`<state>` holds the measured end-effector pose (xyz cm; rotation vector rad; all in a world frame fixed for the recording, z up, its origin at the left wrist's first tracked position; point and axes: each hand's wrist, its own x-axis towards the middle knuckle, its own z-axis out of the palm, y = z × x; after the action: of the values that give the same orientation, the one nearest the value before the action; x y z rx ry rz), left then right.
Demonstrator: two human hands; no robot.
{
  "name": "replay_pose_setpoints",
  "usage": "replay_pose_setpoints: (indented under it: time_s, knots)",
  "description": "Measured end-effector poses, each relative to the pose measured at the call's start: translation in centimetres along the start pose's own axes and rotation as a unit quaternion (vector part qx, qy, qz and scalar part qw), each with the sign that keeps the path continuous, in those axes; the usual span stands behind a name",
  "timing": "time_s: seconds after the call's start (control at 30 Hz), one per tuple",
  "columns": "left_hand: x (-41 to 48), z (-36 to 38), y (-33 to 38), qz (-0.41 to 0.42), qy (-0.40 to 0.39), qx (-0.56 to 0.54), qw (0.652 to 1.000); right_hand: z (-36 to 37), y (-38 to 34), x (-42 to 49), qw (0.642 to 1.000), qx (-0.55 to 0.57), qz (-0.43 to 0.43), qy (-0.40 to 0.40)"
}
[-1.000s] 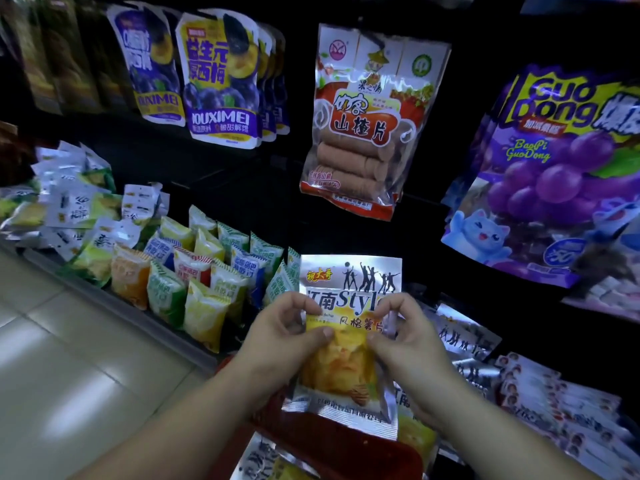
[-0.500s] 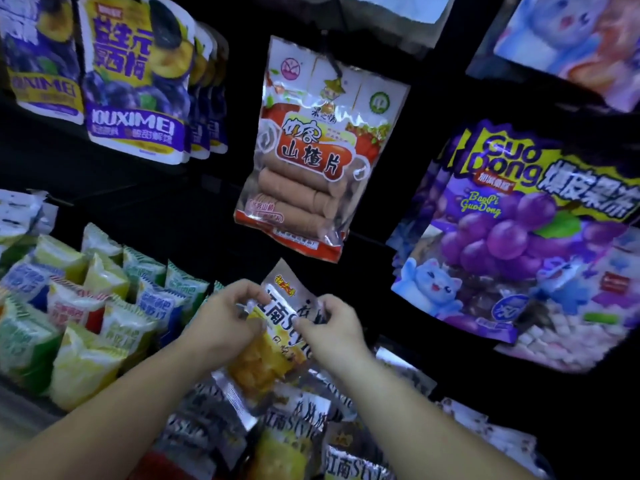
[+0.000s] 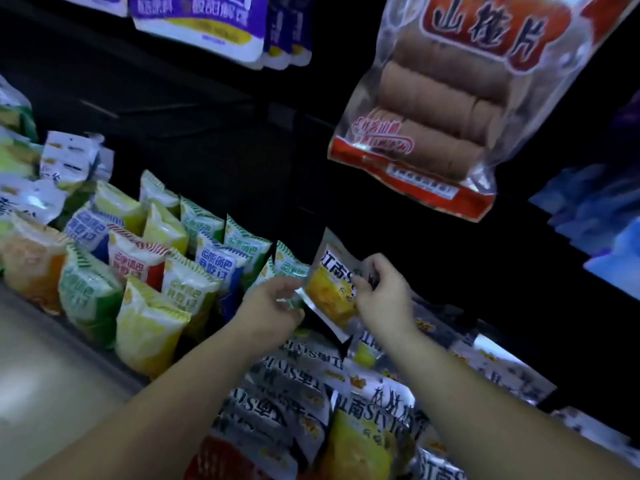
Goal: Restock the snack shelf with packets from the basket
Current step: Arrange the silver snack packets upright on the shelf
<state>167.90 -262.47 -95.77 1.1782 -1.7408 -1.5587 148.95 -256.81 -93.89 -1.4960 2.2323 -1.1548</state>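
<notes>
A silver and yellow chip packet stands tilted at the back of the low shelf, just right of the small colourful bags. My right hand pinches its right edge. My left hand pinches its lower left corner with curled fingers. Several more packets of the same kind lie piled below my hands. A red basket rim shows at the bottom edge under the pile.
Rows of small green, yellow, red and blue snack bags fill the shelf to the left. A clear bag of brown haw rolls hangs above right. Purple pouches hang at top left. Pale floor tiles lie at lower left.
Both hands have carried the packet up and forward from over the basket to the back of the shelf. The view has moved closer to the shelf and to the right.
</notes>
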Motion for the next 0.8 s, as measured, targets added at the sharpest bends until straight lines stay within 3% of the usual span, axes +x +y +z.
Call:
replay_pose_setpoints:
  time_s: [0.17,0.3,0.37,0.43,0.53,0.6,0.67,0.73,0.8]
  knots:
    - [1.0,0.3,-1.8,-0.038,0.002,0.018,0.999,2.9,4.6,-0.9,0.986,-0.123,-0.052,-0.098]
    - [1.7,1.7,-2.5,-0.036,0.009,0.029,0.999,2.6,5.6,0.3,0.934,-0.165,0.033,-0.315]
    - [2.3,2.0,-2.8,-0.021,0.055,0.086,0.995,2.2,4.9,1.2,0.891,-0.201,0.058,-0.403]
    - [2.7,2.1,-3.0,0.001,0.059,0.158,0.986,1.4,3.8,2.0,0.865,-0.241,0.056,-0.437]
    - [3.2,2.4,-3.3,0.060,-0.003,0.272,0.961,0.2,2.8,3.6,0.866,-0.174,0.064,-0.465]
    - [3.4,3.1,-3.9,0.084,-0.024,0.349,0.933,0.0,3.0,5.2,0.924,-0.069,0.065,-0.370]
    - [3.7,3.5,-4.7,0.086,0.003,0.389,0.917,-0.2,4.0,7.0,0.986,-0.059,0.034,-0.155]
    - [4.0,3.5,-5.0,0.116,0.033,0.389,0.913,-0.3,5.2,7.9,0.976,-0.214,-0.013,-0.026]
    - [4.3,3.4,-4.3,0.147,0.051,0.393,0.906,0.2,6.2,7.8,0.946,-0.321,-0.040,-0.025]
